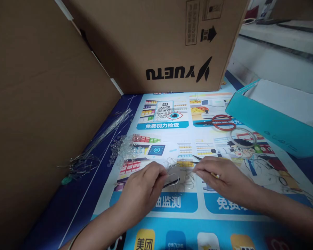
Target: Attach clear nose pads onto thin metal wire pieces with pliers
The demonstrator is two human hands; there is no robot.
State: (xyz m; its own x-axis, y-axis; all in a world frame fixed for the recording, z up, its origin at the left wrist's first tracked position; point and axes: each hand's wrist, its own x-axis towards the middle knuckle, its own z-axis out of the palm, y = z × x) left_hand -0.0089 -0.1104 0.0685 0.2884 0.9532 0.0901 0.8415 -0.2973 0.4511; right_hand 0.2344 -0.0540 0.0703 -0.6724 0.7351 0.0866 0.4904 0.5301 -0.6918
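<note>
My left hand (146,189) is closed in a pinch on a curved loop of wire (174,179), low over the printed sheet. Opposite it, my right hand (221,173) has its fingers closed round a slim tool with two dark pointed prongs (197,158); a bit of yellow shows below the fingers. Its exact kind is partly hidden by the hand. Between both hands lies a tangle of fine wire pieces (187,180), near the right fingertips. Whether those fingertips also pinch a wire, I cannot tell. A heap of clear beads (126,147) lies beyond my left hand.
Red-handled scissors (223,123) and a wire coil (243,138) lie beyond my right hand, near a teal box (276,121). Long thin wires (104,133) lie at left. Small pieces (163,113) sit further back. Cardboard walls (156,41) stand behind and left.
</note>
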